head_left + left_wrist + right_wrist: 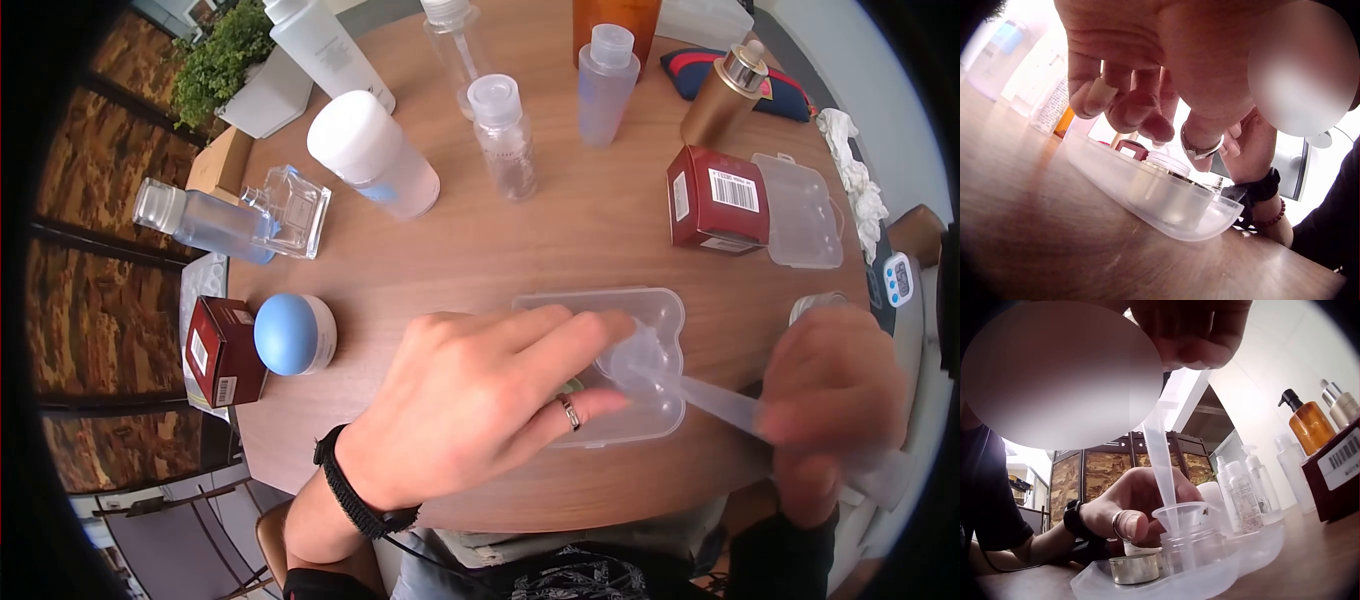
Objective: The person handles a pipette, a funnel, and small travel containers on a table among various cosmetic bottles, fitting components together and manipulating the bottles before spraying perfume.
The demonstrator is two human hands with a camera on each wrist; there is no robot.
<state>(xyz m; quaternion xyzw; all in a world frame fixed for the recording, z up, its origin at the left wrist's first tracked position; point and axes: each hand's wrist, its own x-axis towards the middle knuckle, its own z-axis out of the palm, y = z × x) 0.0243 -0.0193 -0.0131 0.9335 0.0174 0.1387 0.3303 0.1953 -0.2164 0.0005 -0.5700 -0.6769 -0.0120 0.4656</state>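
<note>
My right hand [838,385] grips a slim, translucent plastic dropper [722,402], blurred around the fingers. The dropper slants down to the left, its lower end inside a small clear funnel [1180,514]. Beneath the funnel is a clear jar [1192,545] with a threaded neck, standing in a translucent plastic tray [658,425]. A round gold lid [1135,569] lies beside the jar in the tray. Over the tray hovers my left hand [465,400], ring on the thumb, index fingertip at the funnel's rim. In the right wrist view the thumb is apart from the jar.
Several bottles surround the tray, including a white-capped bottle [355,140] and a small clear bottle [503,140]. A dark red box [715,200] stands at the right before a clear plastic case [805,215]. On the left are a blue-lidded jar [290,333] and another red box [222,352].
</note>
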